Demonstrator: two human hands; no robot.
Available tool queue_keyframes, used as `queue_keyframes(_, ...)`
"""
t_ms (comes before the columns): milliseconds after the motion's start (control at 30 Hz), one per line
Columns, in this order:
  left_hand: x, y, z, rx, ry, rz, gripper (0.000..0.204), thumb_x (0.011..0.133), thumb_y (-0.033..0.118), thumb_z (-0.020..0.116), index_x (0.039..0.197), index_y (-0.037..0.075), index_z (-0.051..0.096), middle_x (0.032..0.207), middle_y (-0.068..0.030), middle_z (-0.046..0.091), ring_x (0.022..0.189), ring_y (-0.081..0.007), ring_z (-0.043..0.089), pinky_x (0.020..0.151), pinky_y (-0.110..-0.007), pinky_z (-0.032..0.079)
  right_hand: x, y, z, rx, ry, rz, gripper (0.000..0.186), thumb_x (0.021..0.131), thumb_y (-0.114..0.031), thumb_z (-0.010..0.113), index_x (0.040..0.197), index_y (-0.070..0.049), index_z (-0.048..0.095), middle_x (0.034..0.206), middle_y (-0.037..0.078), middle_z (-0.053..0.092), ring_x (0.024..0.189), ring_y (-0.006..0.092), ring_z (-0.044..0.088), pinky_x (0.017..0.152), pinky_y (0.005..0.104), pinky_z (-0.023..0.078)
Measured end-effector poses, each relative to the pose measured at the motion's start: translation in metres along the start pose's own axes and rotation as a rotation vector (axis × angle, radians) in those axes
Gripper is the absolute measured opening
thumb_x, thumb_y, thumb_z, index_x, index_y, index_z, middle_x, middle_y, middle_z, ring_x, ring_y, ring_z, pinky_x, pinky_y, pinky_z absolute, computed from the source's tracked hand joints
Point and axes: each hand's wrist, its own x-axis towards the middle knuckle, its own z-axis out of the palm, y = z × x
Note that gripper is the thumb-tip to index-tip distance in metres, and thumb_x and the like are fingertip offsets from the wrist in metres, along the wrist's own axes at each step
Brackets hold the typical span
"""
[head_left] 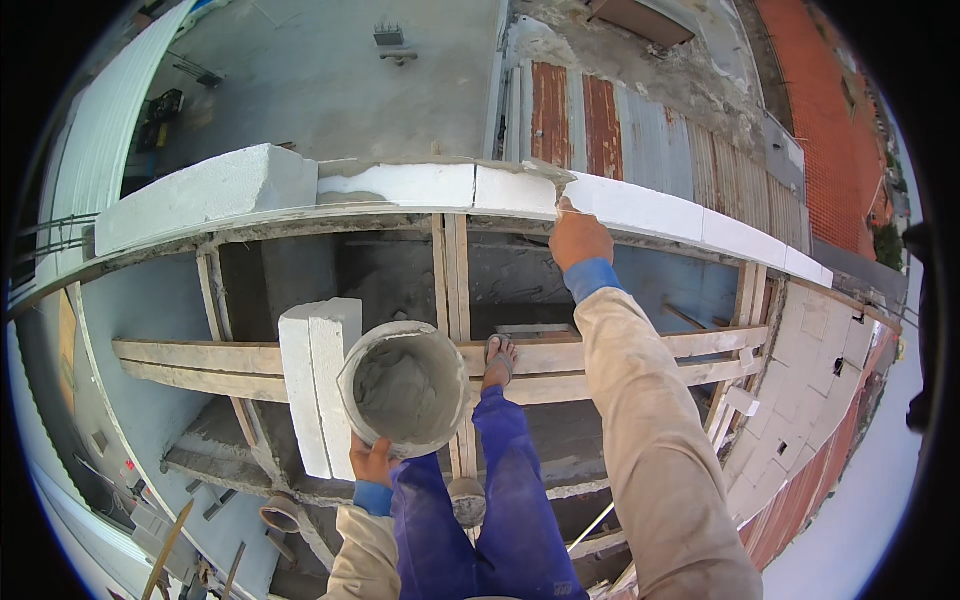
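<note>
My left hand (371,462) grips the near rim of a grey bucket (404,386) holding wet mortar, held over my blue trouser leg. My right hand (577,236) reaches up to the wall top and holds a trowel (553,178) whose blade lies on the joint between two white blocks (515,188). A larger white block (205,193) sits at the left end of the course. A thin mortar layer (352,197) lies on the wall top beside it. My sandalled foot (499,356) rests on a wooden plank.
Two white blocks (318,385) stand upright on the wooden scaffold planks (195,360) to the left of the bucket. Beyond the wall lies a deep drop to a concrete yard (320,80) and rusty corrugated roofs (640,130). A block wall (800,390) falls away at right.
</note>
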Motion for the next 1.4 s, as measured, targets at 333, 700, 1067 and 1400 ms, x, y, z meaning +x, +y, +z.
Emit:
queue_keyframes(333,0.015,-0.004,0.037,0.051,-0.042,0.021,0.066,0.086,0.000,0.057,0.150,0.004,0.041,0.130,-0.0179,0.062,0.107,-0.0323,0.070,0.080,-0.045,0.067,0.031,0.158,0.024,0.107,0.106,0.438,0.033,0.103,-0.024,0.056,0.130,-0.008,0.067,0.119,0.021,0.074,0.108,0.0411,0.071,0.092,0.0497,0.057)
queue_keyframes(700,0.062,0.031,0.122,0.475,-0.326,0.228,0.061,0.088,0.000,0.064,0.147,-0.003,0.049,0.130,-0.0138,0.067,0.113,-0.0195,0.065,0.099,-0.032,0.051,-0.272,0.086,0.088,0.713,-0.194,-0.363,0.049,0.103,-0.026,0.059,0.150,-0.009,0.053,0.103,0.019,0.074,0.093,0.0414,0.069,0.084,0.0475,0.055)
queue_keyframes(1067,0.049,0.045,0.186,0.893,-0.445,0.363,0.067,0.088,0.006,0.063,0.152,-0.002,0.045,0.126,-0.0125,0.068,0.109,-0.0195,0.065,0.095,-0.033,0.052,-0.269,0.055,0.078,1.379,-0.708,-0.056,0.052,0.110,-0.027,0.053,0.158,-0.010,0.043,0.080,0.007,0.061,0.061,0.0128,0.056,0.056,0.0281,0.047)
queue_keyframes(1400,0.048,0.017,0.116,0.042,-0.168,0.004,0.067,0.086,0.000,0.060,0.150,0.002,0.041,0.128,-0.0188,0.064,0.108,-0.0333,0.071,0.080,-0.046,0.067,-0.242,0.138,0.055,2.116,-1.048,0.319,0.063,0.109,-0.038,0.053,0.164,-0.020,0.028,0.087,0.007,0.053,0.053,0.0066,0.043,0.046,0.0207,0.037)
